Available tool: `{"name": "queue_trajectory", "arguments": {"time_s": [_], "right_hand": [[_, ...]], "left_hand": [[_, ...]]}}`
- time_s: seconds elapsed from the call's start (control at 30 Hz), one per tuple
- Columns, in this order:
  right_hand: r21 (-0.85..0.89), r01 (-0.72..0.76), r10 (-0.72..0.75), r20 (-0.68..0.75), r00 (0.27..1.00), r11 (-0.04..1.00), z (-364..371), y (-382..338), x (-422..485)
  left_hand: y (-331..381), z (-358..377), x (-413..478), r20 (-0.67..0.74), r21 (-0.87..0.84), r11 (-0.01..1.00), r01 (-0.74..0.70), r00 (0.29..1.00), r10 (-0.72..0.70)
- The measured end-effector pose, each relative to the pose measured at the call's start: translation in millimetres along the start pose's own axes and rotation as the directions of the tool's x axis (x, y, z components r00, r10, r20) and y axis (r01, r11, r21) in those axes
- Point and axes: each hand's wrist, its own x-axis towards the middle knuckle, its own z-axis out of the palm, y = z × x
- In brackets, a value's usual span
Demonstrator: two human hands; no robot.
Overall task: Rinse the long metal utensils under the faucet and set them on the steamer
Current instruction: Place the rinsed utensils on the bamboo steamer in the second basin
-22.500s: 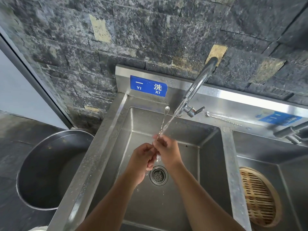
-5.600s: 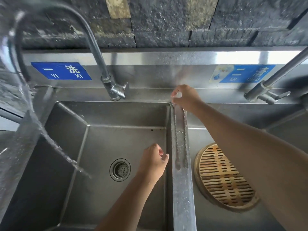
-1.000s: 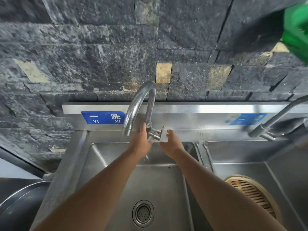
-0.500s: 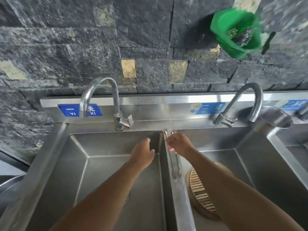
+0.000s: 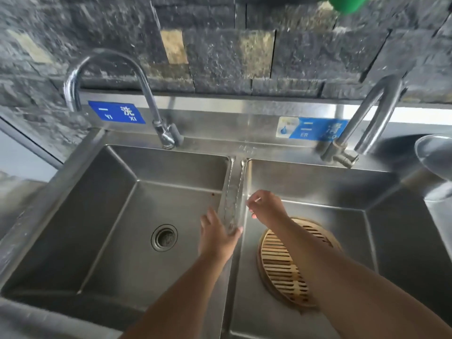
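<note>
My right hand (image 5: 266, 207) pinched a thin metal utensil (image 5: 254, 200) beside the sink divider (image 5: 235, 172); my left hand (image 5: 217, 237) rested open-fingered on that divider. Wet metal slipped easily, I judged, so a firm pinch, then laying it crosswise on the steamer (image 5: 283, 270) in the right basin, seemed best.

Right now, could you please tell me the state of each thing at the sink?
Left faucet: no water running.
Right faucet: no water running.
Utensils: lying along the divider.
Steamer: flat in the right basin.
Left hand: on the utensils' near end; grip unclear.
Right hand: fingers curled; hold unclear.
</note>
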Motion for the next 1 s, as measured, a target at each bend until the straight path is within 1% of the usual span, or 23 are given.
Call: {"name": "queue_trajectory", "arguments": {"time_s": [0.07,0.1,0.2,0.3,0.37,0.43,0.5,0.57,0.77,1.0], "right_hand": [[-0.02,0.01,-0.011,-0.005,1.0,1.0,8,3,10],[-0.023,0.01,-0.01,-0.017,1.0,1.0,12,4,16],[-0.037,0.0,-0.001,-0.04,0.999,0.999,25,4,35],[-0.066,-0.004,0.001,-0.044,0.999,0.998,29,-5,49],[-0.091,0.006,-0.013,-0.071,0.997,0.996,32,-9,56],[-0.14,0.018,-0.029,-0.078,0.997,0.99,35,-9,61],[-0.142,0.014,-0.025,-0.073,0.997,0.99,36,-9,64],[-0.143,0.018,-0.025,-0.047,0.999,0.99,37,-7,64],[-0.061,0.06,-0.062,-0.033,0.998,0.996,36,3,67],[0.043,0.117,-0.118,0.014,0.993,0.992,31,9,75]], "left_hand": [[-9,18,-2,-0.02,0.071,0.994,0.078,0.997,-0.077],[-12,26,-3,-0.06,0.126,0.987,0.096,0.994,-0.089],[-22,41,-3,-0.192,0.268,0.961,0.073,0.981,-0.021],[-23,43,-3,-0.236,0.297,0.953,0.067,0.972,0.005],[-23,46,0,-0.275,0.31,0.949,0.055,0.961,0.034],[-22,47,1,-0.282,0.287,0.956,0.067,0.959,0.017],[-23,48,2,-0.285,0.311,0.949,0.054,0.958,0.039],[-21,46,1,-0.278,0.306,0.95,0.068,0.96,0.021],[-22,47,1,-0.285,0.316,0.948,0.047,0.957,0.047],[-24,51,3,-0.305,0.387,0.921,0.051,0.949,0.075]]}}
